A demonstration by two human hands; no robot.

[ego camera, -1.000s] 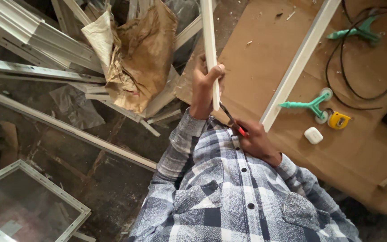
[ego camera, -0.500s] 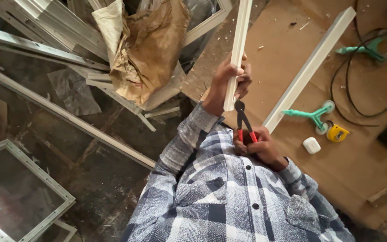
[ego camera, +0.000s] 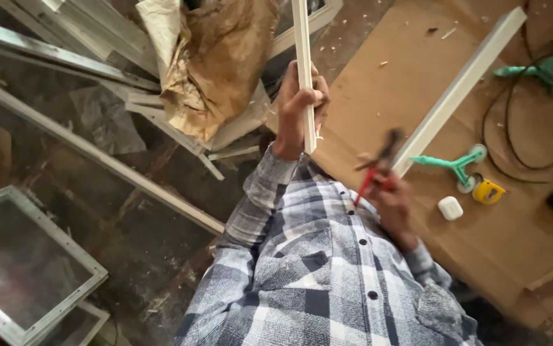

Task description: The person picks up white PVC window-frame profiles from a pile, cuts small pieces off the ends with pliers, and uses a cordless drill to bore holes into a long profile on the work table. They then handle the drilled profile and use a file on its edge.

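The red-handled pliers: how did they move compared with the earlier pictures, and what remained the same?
The right hand drew the red-handled pliers away from the white strip, toward the right; earlier their tip was at the strip. The left hand still grips the strip upright. The long white profile stays on the brown board.

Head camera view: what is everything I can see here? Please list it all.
white strip: one, white, upright in left hand
pliers: one, red handles, in right hand
brown board: one, brown, right side
white bar: one, white, lying on board
clamps: two, teal, on board
tape measure: one, yellow, beside nearer clamp
black cable: one, black, looped on board
paper sack: one, brown, crumpled, top centre
glazed frame: one, white, bottom left
left hand: gripping strip
right hand: gripping pliers
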